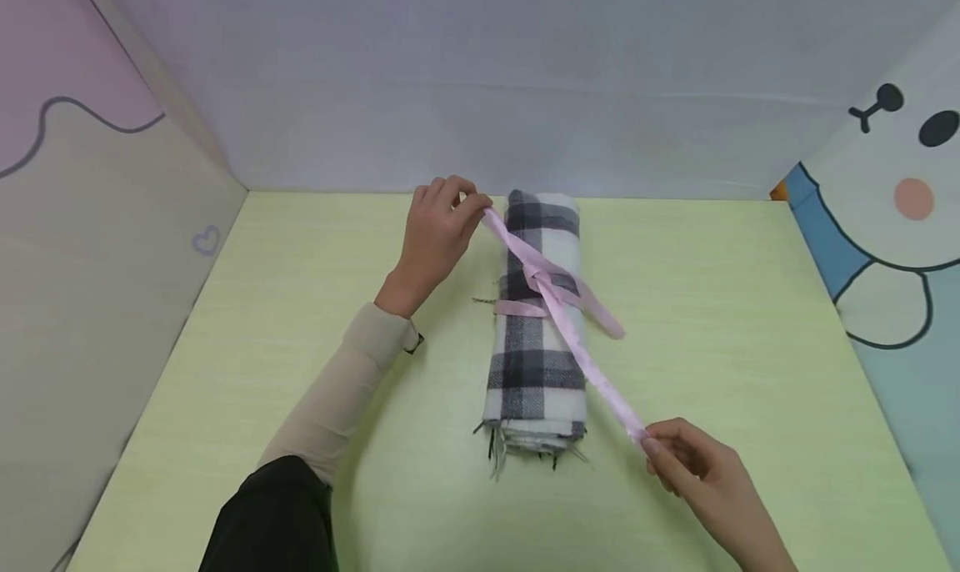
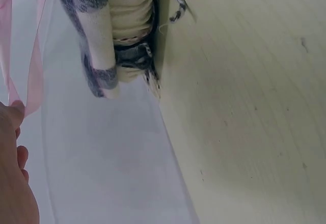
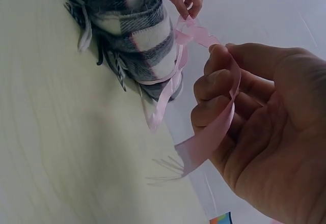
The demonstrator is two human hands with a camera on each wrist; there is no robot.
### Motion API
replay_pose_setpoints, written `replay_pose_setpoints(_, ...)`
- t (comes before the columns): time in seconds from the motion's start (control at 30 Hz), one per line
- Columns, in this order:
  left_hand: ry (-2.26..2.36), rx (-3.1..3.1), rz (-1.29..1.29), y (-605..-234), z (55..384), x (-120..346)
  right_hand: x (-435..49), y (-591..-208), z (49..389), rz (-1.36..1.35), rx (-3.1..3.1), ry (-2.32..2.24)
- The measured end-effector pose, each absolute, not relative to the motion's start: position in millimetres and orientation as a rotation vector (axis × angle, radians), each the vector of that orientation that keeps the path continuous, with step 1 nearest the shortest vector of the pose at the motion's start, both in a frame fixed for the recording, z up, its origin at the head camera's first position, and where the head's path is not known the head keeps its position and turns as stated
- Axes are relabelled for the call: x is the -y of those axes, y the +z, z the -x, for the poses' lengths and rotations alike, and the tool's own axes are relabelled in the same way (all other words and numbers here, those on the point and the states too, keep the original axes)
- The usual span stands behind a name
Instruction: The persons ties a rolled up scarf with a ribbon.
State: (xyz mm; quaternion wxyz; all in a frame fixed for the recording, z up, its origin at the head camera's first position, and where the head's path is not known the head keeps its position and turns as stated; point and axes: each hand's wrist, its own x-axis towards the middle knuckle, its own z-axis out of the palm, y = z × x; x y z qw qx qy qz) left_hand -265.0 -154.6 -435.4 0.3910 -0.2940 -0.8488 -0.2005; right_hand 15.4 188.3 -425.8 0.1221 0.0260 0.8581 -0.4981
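Observation:
A black, grey and white plaid scarf, folded into a long bundle with fringe at its near end, lies on the table. Around its middle runs a pink ribbon, crossed on top. My left hand pinches one part of the ribbon beyond the scarf's far left side. At the near right, my right hand pinches another stretch between thumb and forefinger. In the right wrist view the ribbon's frayed end hangs below those fingers. Between the hands the ribbon stretches diagonally over the scarf, and one loose tail droops to the right.
The pale yellow-green table meets a plain light wall at the back. Printed panels stand at both sides, the right one with a cartoon animal.

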Motion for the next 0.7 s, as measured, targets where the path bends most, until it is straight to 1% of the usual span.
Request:
replay_pose_setpoints(0.27,-0.515,2.199,0.674,-431,277,163,-196,-428,-22,-0.146,-2.453,-1.426)
replay_pose_setpoints(0.5,-0.542,2.169,0.589,-416,289,171,-203,-430,-25,-0.21,-2.453,-1.344)
replay_pose_setpoints(0.7,-0.576,2.162,0.541,-403,298,177,-215,-433,-31,-0.204,-2.499,-1.325)
